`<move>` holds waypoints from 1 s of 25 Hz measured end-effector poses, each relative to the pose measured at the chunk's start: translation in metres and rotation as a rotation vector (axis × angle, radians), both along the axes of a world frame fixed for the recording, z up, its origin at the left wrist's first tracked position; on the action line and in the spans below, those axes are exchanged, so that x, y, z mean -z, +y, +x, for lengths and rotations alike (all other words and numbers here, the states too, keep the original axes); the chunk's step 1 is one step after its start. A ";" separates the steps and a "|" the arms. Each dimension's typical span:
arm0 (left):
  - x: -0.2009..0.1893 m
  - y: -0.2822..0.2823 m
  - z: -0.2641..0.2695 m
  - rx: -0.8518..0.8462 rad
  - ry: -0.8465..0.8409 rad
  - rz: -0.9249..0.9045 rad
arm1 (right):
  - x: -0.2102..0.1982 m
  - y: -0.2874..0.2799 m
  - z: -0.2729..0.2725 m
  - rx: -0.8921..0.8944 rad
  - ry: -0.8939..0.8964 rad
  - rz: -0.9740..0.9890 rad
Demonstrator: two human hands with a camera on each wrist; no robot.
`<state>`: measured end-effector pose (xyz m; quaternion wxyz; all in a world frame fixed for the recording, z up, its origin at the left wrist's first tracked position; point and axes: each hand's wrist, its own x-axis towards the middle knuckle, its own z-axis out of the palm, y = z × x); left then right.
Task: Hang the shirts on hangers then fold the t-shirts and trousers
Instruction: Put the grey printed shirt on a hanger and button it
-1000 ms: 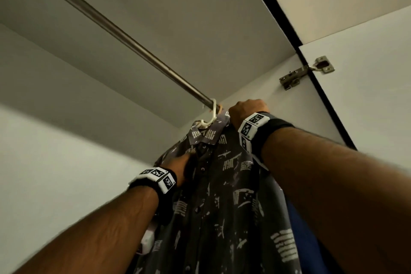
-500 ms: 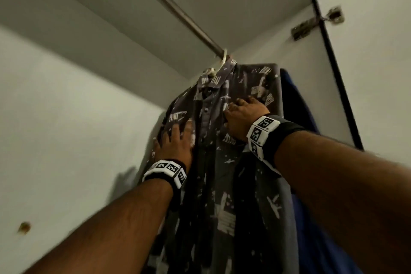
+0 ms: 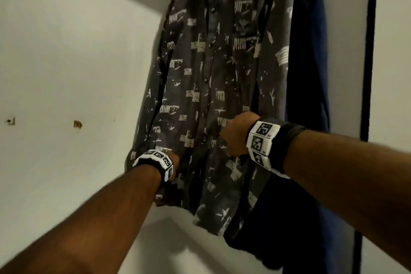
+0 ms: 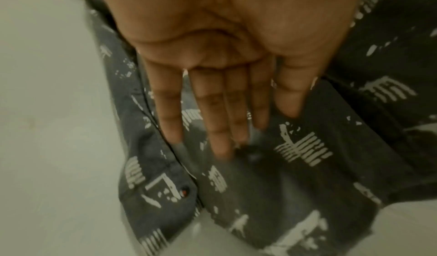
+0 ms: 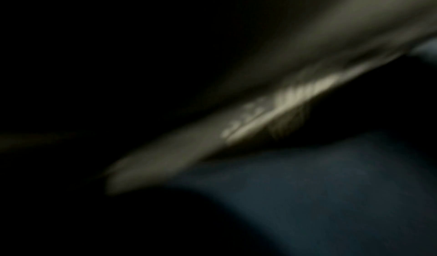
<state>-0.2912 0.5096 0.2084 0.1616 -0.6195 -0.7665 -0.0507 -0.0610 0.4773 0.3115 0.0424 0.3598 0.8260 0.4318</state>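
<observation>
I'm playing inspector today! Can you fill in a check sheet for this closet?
Surface: pale closet floor under the shirt hem.
Job's things: grey patterned shirt hangs buttoned; its hanger is out of frame.
Clutter: nothing seen.
Hands: left hand lies flat, fingers straight, on the shirt's lower front; right hand is at the shirt's right side, fingers hidden.
Cables: nothing seen.
Surroundings: dark blue garment hangs behind; white closet wall with two small fittings.

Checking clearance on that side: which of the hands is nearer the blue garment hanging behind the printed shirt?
Right. The right hand is on the printed shirt at its edge next to the blue garment; the left hand lies flat on the shirt's far side, near the wall.
</observation>
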 end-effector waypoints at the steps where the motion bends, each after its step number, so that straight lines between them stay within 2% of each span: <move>1: 0.010 -0.010 0.004 -0.019 -0.067 0.064 | 0.015 -0.003 0.002 -0.064 0.013 0.017; 3: 0.016 -0.021 0.015 0.082 -0.281 0.327 | 0.040 -0.007 0.006 -0.202 0.055 0.071; 5: 0.026 -0.029 0.034 0.218 -0.508 0.487 | 0.056 -0.017 0.013 -0.307 0.101 0.080; 7: 0.036 -0.034 0.058 0.257 -0.633 0.498 | 0.060 -0.030 0.018 -0.397 0.145 0.074; 8: 0.042 -0.035 0.071 0.238 -0.699 0.477 | 0.059 -0.038 0.022 -0.387 0.180 0.045; 10: 0.045 -0.028 0.089 0.156 -0.818 0.463 | 0.048 -0.048 0.032 -0.249 0.233 -0.047; 13: 0.036 -0.021 0.114 0.024 -0.844 0.423 | 0.036 -0.047 0.054 -0.118 0.123 -0.103; 16: 0.032 -0.027 0.131 0.081 -1.009 0.576 | 0.031 -0.042 0.072 -0.106 0.056 -0.097; 18: 0.030 -0.036 0.148 0.132 -1.006 0.547 | 0.031 -0.037 0.076 -0.161 0.107 -0.122; 19: 0.029 -0.039 0.153 0.144 -0.944 0.486 | 0.029 -0.035 0.077 -0.212 0.151 -0.146; 21: 0.028 -0.046 0.149 0.136 -0.814 0.422 | 0.021 -0.038 0.076 -0.266 0.220 -0.169; 25: 0.038 -0.061 0.083 0.029 -0.835 0.493 | 0.009 -0.039 0.069 -0.258 0.244 -0.139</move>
